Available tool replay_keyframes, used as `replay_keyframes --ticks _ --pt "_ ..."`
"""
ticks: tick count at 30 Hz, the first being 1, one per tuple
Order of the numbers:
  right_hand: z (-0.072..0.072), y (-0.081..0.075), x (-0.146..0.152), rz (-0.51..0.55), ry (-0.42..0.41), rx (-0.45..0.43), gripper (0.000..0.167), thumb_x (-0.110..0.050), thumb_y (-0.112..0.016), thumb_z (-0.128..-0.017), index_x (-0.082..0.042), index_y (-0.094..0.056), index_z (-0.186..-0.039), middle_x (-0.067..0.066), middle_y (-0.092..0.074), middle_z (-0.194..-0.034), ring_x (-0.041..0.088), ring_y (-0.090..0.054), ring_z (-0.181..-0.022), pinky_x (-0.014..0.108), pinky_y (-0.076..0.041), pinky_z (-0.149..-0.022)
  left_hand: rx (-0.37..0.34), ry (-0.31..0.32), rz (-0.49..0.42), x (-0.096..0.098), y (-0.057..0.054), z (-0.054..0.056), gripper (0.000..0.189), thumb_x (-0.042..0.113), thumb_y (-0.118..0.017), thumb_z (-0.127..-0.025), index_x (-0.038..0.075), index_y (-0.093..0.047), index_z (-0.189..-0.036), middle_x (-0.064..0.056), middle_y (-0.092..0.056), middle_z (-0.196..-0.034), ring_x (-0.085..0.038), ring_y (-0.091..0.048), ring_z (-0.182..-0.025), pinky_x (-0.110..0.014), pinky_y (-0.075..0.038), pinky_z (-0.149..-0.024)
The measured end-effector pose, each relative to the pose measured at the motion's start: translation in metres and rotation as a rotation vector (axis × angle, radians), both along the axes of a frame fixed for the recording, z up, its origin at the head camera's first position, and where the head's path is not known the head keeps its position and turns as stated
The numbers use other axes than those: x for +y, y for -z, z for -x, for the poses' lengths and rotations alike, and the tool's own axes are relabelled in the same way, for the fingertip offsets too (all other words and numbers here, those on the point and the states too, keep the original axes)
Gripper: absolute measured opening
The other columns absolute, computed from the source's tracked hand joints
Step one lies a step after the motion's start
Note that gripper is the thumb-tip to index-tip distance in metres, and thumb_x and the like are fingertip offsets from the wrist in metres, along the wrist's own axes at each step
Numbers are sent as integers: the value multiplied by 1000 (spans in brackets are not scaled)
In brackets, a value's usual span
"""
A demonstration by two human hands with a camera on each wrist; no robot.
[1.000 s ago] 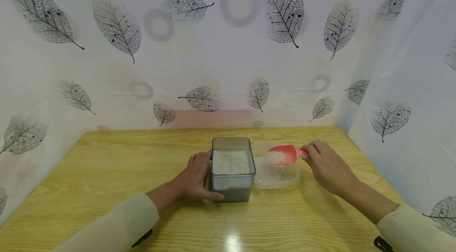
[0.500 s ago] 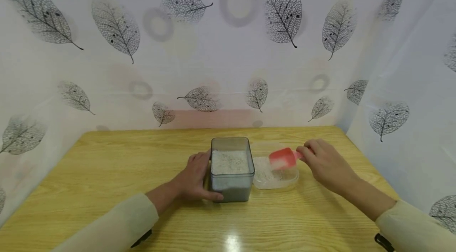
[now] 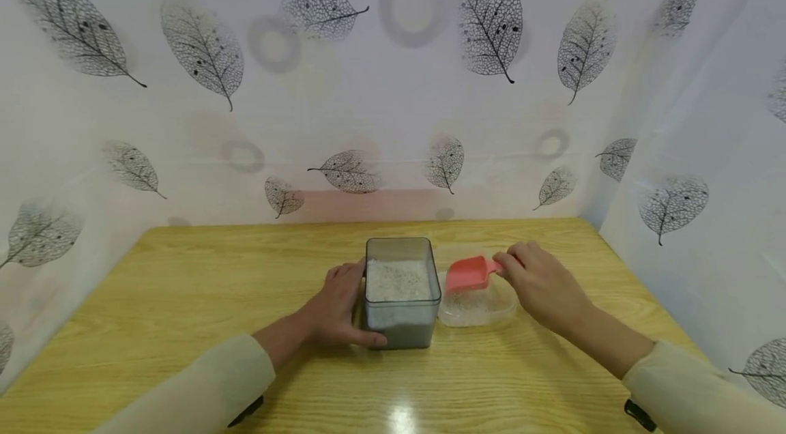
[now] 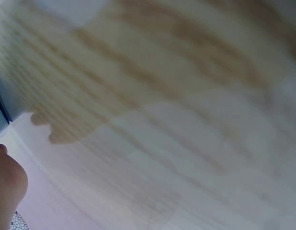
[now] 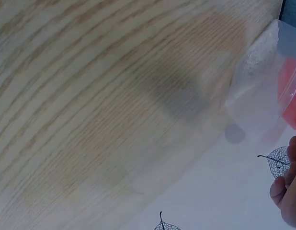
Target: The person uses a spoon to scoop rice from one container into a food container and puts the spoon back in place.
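Note:
My left hand point(image 3: 336, 308) holds the left side of a grey translucent storage box point(image 3: 402, 321), its thumb along the front. White grains that look like rice point(image 3: 399, 280) lie inside the box. My right hand point(image 3: 543, 284) pinches the handle of a pink-red scoop point(image 3: 468, 273); no grains show in its bowl. The scoop is tilted over a shallow clear plastic container point(image 3: 506, 308), which holds more white grains and stands just right of the box. In the right wrist view, the scoop point(image 5: 292, 108) shows partly behind the clear container's wall point(image 5: 241, 88).
A wooden table point(image 3: 215, 270) bears both containers. Behind it and along the sides hangs a pale curtain point(image 3: 381, 106) with a leaf print. The left wrist view mostly shows tabletop point(image 4: 114, 72), with a corner of the box at its left edge.
The scoop held a heap of grains a second ago, then tipped, and its bowl now shows none. My right hand has moved left with it. The left hand and box stay put.

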State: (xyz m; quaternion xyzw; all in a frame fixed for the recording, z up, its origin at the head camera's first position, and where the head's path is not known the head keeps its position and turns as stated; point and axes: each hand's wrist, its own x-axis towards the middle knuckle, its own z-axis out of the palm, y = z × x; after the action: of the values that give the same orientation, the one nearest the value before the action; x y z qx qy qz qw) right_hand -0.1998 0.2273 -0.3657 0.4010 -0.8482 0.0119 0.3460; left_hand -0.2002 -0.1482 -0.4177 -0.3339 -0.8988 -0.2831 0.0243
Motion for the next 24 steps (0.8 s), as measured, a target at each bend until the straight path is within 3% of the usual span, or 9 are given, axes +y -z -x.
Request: replay_keyframes --ticks 6,11,17,24 --pt "-4 -3 4 -54 -2 -36 61 -38 -19 -109 -2 -67 -97 4 -53 -80 16 -45 -67 28 -43 -57 8 8 -4 1 0 1 126 73 -77 -65 14 -17 -159 0 -38 -156 -24 -35 -140 -54 -19 -116" --pt "-2 -19 14 -95 0 -39 64 -38 -16 -109 -4 -66 -92 1 -49 -76 14 -38 -65 25 -37 -56 8 4 1 1 -2 2 128 73 -77 -64 12 -17 -159 -1 -38 -156 -24 -35 -140 -53 -18 -117" --pt "0 -40 17 -137 -17 -7 63 -35 -16 -110 -2 -65 -90 5 -52 -79 19 -40 -69 29 -37 -60 -9 1 7 0 -2 0 128 73 -77 -65 13 -14 -160 -2 -37 -157 -25 -35 -142 -53 -18 -118" --pt "3 -68 3 -15 3 37 58 -35 -23 -110 2 -66 -98 11 -57 -84 26 -46 -73 36 -41 -65 -17 0 0 0 -2 -1 126 73 -76 -66 13 -17 -159 -2 -38 -156 -25 -35 -141 -54 -18 -117"
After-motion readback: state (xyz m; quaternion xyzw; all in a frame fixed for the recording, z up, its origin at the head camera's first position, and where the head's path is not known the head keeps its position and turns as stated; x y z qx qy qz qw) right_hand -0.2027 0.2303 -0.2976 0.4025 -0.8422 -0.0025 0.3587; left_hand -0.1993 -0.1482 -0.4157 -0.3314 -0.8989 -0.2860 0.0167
